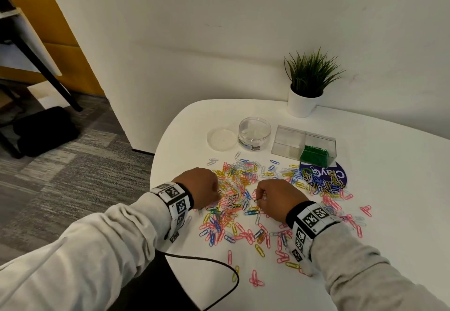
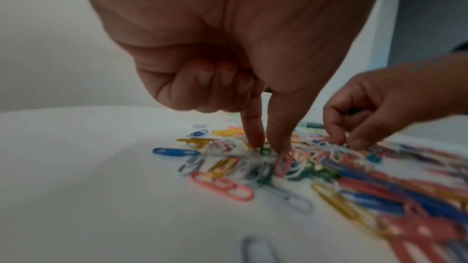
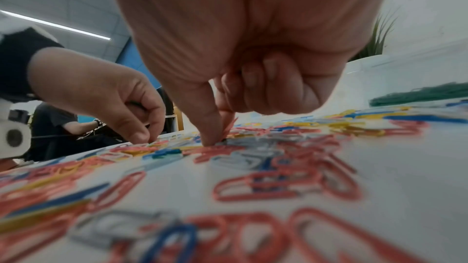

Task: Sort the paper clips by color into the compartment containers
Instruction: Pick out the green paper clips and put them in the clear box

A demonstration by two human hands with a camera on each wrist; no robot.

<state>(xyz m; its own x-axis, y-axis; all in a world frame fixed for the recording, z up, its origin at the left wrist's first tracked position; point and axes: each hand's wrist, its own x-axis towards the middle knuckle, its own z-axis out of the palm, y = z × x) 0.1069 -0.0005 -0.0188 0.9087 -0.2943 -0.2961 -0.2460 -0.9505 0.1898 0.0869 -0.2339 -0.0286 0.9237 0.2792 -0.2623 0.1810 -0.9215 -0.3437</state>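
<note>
A mixed pile of paper clips (image 1: 239,196) in pink, blue, yellow, white and green is spread over the white table (image 1: 389,189). My left hand (image 1: 219,195) is at the pile's left side. Its thumb and index finger (image 2: 255,139) pinch a green paper clip (image 2: 265,151) on the table, and the other fingers are curled into the palm. My right hand (image 1: 257,198) is close beside it, and its thumb and index tip (image 3: 210,139) pinch a dark green clip (image 1: 255,200). Behind the pile, a clear compartment container (image 1: 287,140) holds green clips (image 1: 314,156) in its front right section.
A clear round jar (image 1: 254,133) and its lid (image 1: 222,139) stand left of the container. A potted plant (image 1: 306,84) is at the back by the wall. A purple round sticker (image 1: 338,174) lies under some clips. A dark cable (image 1: 219,262) crosses the near table edge.
</note>
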